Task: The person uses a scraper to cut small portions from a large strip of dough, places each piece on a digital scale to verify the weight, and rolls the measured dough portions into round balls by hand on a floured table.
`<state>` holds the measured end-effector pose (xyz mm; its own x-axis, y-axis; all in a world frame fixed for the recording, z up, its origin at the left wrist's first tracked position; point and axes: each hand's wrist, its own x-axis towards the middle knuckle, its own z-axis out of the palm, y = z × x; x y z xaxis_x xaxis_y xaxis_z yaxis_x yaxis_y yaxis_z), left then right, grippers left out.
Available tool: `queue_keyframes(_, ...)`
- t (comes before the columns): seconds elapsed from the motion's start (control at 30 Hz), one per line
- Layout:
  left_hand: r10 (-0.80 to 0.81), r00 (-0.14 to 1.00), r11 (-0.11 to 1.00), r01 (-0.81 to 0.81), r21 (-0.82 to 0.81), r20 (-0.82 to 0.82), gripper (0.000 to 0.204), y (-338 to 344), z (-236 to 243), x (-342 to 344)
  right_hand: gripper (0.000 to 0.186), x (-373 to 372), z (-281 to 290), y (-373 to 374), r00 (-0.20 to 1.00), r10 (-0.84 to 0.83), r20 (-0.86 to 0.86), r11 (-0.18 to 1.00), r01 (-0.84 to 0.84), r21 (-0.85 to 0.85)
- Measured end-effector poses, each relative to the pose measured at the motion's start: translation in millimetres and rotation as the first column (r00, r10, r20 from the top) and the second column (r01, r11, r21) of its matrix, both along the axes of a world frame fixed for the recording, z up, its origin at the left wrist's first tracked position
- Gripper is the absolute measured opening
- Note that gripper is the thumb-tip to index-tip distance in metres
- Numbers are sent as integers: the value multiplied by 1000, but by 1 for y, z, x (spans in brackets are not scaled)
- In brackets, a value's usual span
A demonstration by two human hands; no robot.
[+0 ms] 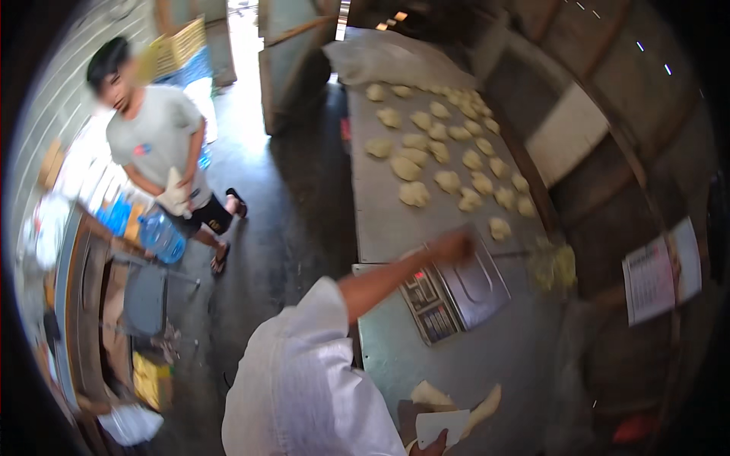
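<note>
My left arm, in a white short sleeve, stretches over a digital scale (437, 311) with a flat metal pan (487, 292). Above the pan's far side is my left hand (454, 248), smeared by motion; its fingers and anything in them cannot be made out. At the lower edge my right hand (432, 448), partly cut off, grips a flat white dough scraper (443, 425). Pale dough (484, 407) lies on the metal table beside the scraper, with another dough piece (430, 394) just behind it. Several dough lumps (447, 181) are spread over the far tabletop (372, 220).
A plastic sheet (395, 61) is bunched at the table's far end. A clear bag (551, 264) sits by the right edge, near a hanging calendar (649, 281). Across the floor stand a person (156, 129) holding something white, a water jug (161, 237) and a chair (144, 298).
</note>
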<state>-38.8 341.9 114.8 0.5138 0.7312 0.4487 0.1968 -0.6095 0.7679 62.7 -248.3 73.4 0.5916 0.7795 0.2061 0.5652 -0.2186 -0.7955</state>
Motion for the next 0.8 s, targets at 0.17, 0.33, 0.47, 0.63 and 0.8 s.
queue_keyframes(0.17,-406,914,787,335,-519,-26,31,-272,-46,-92,47,56,4,49,466,-67,-882,995,102,-21)
queue_keyframes(0.33,-340,939,795,253,-552,-59,39,-379,-87,-189,46,81,-1,77,392,55,-919,989,-149,-5)
queue_keyframes(0.47,-246,968,837,192,-512,-40,46,-433,-111,-233,49,57,-9,99,337,84,-938,967,-255,-5)
queue_keyframes(0.63,-154,987,898,160,-409,48,41,-582,-134,-181,46,29,85,-19,484,-58,-873,950,-241,-197)
queue_keyframes(0.8,112,994,771,-85,-631,2,45,-526,-112,-280,49,-54,10,70,244,50,-969,940,-338,-37)
